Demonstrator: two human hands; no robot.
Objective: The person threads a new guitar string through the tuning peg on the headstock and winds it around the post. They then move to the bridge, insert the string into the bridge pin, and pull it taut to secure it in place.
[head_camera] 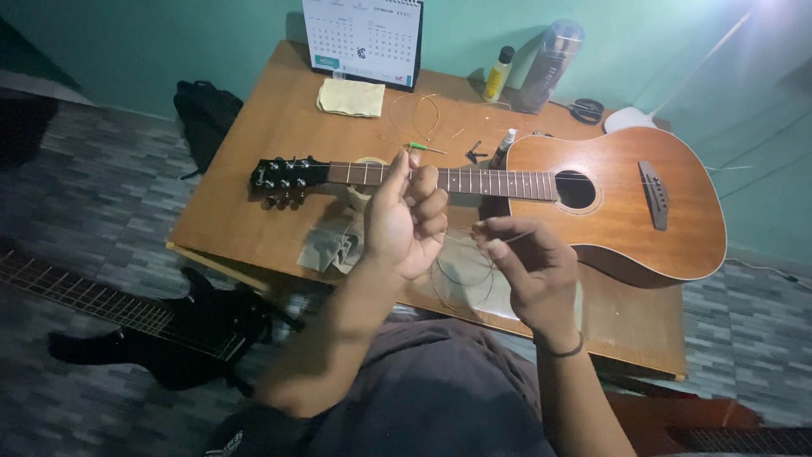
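Above the acoustic guitar, I pinch a coiled guitar string between my left hand and right hand, the coil hanging between them.

Two hands are showing, the left hand and the right hand, and between them one coiled guitar string is hanging. Two guitars are lying in view: one brown acoustic guitar across the table and one black electric guitar at lower left. At the top of the frame one desk calendar, one yellow cloth, two bottles and one pair of scissors are sitting. One black bag is resting at upper left. What may be a second loose string is lying near the cloth.
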